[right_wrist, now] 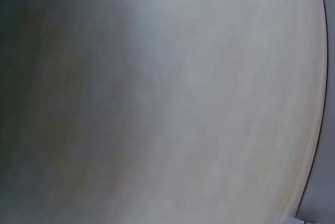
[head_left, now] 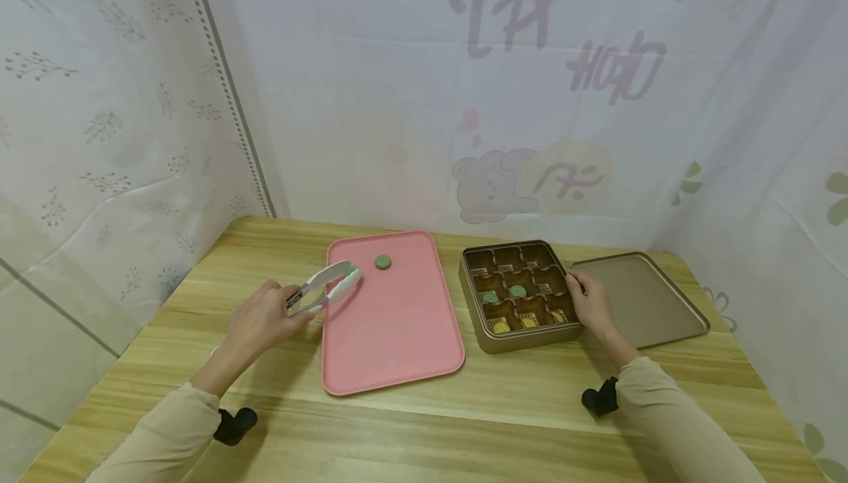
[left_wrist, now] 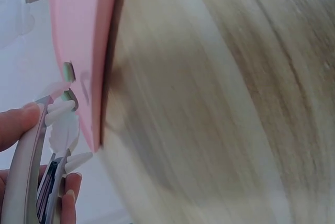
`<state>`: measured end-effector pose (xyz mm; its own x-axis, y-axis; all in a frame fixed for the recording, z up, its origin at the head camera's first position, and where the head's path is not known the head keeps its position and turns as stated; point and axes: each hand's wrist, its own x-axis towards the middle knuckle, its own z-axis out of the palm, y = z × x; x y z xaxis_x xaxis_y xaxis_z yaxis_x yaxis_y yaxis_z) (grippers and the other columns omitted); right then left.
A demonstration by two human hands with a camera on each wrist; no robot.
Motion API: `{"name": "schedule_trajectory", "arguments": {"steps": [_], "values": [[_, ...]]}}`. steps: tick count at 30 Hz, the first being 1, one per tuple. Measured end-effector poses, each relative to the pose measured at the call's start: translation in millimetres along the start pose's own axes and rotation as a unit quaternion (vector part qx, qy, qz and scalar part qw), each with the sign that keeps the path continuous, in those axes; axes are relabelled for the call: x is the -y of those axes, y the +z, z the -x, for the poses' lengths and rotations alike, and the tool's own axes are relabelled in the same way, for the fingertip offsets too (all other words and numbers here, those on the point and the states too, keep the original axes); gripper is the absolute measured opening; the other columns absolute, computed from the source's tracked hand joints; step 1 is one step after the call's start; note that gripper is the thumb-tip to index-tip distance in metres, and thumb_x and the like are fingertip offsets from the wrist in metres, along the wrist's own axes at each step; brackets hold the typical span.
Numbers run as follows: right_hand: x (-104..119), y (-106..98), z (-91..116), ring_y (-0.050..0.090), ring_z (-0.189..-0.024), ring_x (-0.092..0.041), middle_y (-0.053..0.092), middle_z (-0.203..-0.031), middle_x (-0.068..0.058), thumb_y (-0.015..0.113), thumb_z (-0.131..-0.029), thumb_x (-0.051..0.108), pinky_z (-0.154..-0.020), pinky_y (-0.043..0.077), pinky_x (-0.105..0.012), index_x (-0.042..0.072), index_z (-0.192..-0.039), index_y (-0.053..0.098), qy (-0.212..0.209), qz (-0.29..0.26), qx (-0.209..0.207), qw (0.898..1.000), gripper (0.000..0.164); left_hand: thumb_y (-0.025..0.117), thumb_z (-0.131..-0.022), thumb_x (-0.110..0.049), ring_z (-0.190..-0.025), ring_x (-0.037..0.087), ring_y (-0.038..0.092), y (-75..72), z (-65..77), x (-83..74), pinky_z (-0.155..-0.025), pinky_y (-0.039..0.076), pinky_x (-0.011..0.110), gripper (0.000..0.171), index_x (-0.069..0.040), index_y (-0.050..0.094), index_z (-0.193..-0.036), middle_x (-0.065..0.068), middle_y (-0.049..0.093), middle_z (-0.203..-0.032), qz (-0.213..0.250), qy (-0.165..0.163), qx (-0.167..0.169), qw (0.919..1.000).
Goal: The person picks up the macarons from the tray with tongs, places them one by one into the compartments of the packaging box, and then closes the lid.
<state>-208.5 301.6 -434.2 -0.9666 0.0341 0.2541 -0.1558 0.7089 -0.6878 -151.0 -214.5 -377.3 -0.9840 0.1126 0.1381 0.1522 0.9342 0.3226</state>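
My left hand holds a pair of tongs with metal arms and white tips. Those tips, spread a little, reach over the upper left of a pink tray, on either side of a green round piece. A second green round piece lies just to its right on the tray. With my right hand I grip the right wall of a square gold tin. Its brown compartment insert has two green pieces in the middle row and several yellow pieces in the front row.
To the right of the tin a flat gold lid lies on the wooden table. A printed white curtain hangs along the back and both sides. The right wrist view is mostly a blurred pale surface.
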Motion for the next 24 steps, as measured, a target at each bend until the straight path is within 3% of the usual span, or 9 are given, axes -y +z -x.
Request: {"name": "schedule_trajectory", "arguments": {"steps": [7, 13, 21, 24], "values": [[-1, 0, 0, 0.049, -0.115, -0.048, 0.052, -0.125, -0.033, 0.038, -0.102, 0.016, -0.093, 0.039, -0.058, -0.011, -0.128, 0.05, -0.006, -0.004, -0.002, 1.0, 0.039, 0.072, -0.08, -0.033, -0.063, 0.016, 0.039, -2.7, -6.4, -15.1, -0.05, 0.029, 0.028, 0.041, -0.002, 0.066, -0.107, 0.005, 0.046, -0.073, 0.029, 0.026, -0.017, 0.9991], [0, -1, 0, 0.048, -0.115, -0.048, 0.051, -0.126, -0.033, 0.038, -0.102, 0.016, -0.093, 0.039, -0.058, -0.01, -0.128, 0.05, -0.004, 0.003, 0.001, 1.0, 0.039, 0.074, -0.079, -0.033, -0.063, 0.017, 0.041, 0.2, -20.4, -38.9, -0.051, 0.031, 0.027, 0.049, 0.0, 0.064, -0.114, 0.006, 0.049, -0.074, 0.051, 0.039, -0.013, 0.9979], [3, -1, -1, 0.049, -0.115, -0.046, 0.053, -0.124, -0.032, 0.039, -0.102, 0.018, -0.094, 0.039, -0.057, -0.009, -0.127, 0.052, 0.005, 0.007, -0.007, 1.0, 0.039, 0.074, -0.078, -0.035, -0.062, 0.015, 0.04, 9.2, -43.1, -84.0, -0.05, 0.03, 0.027, 0.026, -0.013, 0.065, -0.09, 0.002, 0.047, -0.073, 0.067, 0.066, -0.006, 0.9955], [3, 0, 0, 0.05, -0.114, -0.046, 0.053, -0.124, -0.032, 0.039, -0.102, 0.017, -0.093, 0.039, -0.056, -0.009, -0.127, 0.052, 0.003, 0.006, -0.008, 1.0, 0.038, 0.074, -0.078, -0.035, -0.065, 0.015, 0.039, 13.8, -50.3, -99.1, -0.052, 0.029, 0.027, 0.026, -0.013, 0.064, -0.085, 0.001, 0.044, -0.072, 0.071, 0.087, -0.013, 0.9936]]}}
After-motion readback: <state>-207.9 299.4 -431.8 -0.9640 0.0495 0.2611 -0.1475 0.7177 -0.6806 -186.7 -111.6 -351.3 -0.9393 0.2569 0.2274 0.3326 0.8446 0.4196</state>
